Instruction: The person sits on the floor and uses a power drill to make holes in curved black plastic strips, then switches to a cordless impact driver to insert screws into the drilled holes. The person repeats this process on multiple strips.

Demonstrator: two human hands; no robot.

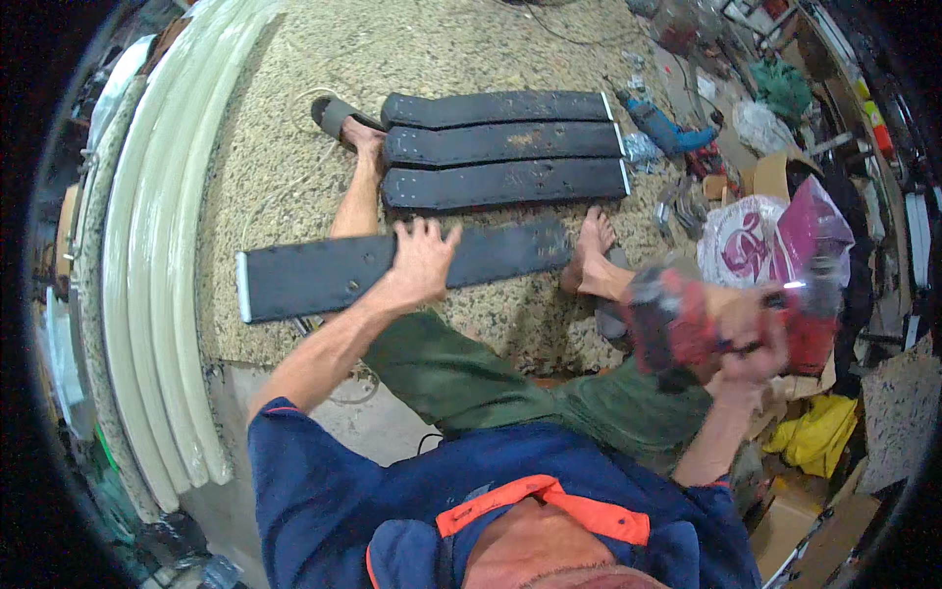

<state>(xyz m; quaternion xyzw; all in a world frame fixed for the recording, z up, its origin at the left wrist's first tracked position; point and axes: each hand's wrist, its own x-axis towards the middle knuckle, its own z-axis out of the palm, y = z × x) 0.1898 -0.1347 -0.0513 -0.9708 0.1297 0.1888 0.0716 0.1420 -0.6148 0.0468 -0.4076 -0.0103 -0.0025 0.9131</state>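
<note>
My left hand (424, 260) presses on a long black panel (314, 279), fingers spread near its far edge. The panel lies across in front of me and has a pale strip at its left end. In my right hand (751, 339) is a red and black cordless drill (677, 319), raised to the right of the panel and blurred by motion. The drill's tip is not clear. Beyond the panel, three similar black panels (505, 184) lie side by side, pale strips at their right ends. My feet, one in a grey sandal (336, 115), are beside the panels.
Long wrapped pale tubes (167, 226) run along the left side. A speckled foam mat (314, 49) lies under the panels. To the right are a blue power tool (667, 123), a white and purple plastic bag (751, 231), a yellow cloth (814, 437) and cardboard.
</note>
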